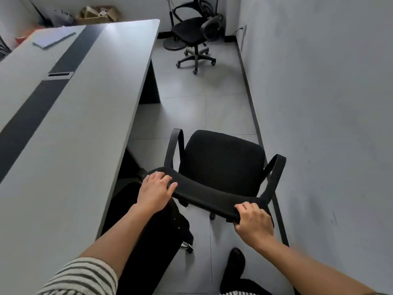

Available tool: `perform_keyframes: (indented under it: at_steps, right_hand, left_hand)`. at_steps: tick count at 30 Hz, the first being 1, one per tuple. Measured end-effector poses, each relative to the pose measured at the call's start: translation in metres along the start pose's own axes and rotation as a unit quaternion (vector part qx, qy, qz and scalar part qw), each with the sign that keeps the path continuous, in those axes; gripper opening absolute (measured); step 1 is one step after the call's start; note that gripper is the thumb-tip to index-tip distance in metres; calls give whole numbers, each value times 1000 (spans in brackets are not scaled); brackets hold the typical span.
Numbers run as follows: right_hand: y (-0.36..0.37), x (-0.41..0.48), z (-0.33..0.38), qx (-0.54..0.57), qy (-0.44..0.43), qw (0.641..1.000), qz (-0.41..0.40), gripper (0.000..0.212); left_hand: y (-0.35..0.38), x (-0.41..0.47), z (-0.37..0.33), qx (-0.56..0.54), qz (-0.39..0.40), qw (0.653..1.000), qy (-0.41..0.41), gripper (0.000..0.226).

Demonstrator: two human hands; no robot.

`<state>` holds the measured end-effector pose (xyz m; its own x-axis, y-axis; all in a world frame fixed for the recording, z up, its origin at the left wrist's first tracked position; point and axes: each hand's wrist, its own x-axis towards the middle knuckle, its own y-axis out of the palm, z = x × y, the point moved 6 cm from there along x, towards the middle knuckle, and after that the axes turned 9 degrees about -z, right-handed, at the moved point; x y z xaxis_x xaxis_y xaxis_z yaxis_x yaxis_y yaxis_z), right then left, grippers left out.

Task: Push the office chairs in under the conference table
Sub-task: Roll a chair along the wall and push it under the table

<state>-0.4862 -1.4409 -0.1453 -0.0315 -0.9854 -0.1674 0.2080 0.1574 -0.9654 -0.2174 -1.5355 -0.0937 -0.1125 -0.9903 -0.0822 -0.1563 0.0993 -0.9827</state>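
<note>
A black office chair (pixel 221 158) with two armrests stands in the aisle right of the long grey conference table (pixel 80 116), its seat pointing away from me along the aisle. My left hand (pixel 156 189) lies over the left end of the backrest top, fingers curled on it. My right hand (pixel 254 222) grips the right end of the same backrest top. A second black mesh chair (pixel 191 33) stands at the far end of the room, away from the table.
A grey wall (pixel 329 103) runs close along the right side of the aisle. A stack of papers (pixel 54 38) lies on the far part of the table. Cardboard boxes (pixel 98 14) sit in the back corner. My dark shoe (pixel 235 265) is on the tiled floor.
</note>
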Motion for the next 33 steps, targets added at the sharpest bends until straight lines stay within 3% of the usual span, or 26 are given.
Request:
perform_keyframes:
  at_steps: [3,21,26,33]
  right_hand:
    - [-8,28,-32,0,-23,1000,4,46]
    - [-63,294,-128,-95,-112,989,29,48]
    - [-82,397,-134,-141,-98,984,38,51]
    - [-103,536,-103,-161,-173,971,47,52]
  left_hand:
    - [25,19,-9,55,28,998,-16,45]
    - [31,201,-67,15,-110,993,-46,48]
    - [33,259,-76,19,-128,987,-96,37]
    - [27,335,-66,29,-98,976,-194,34]
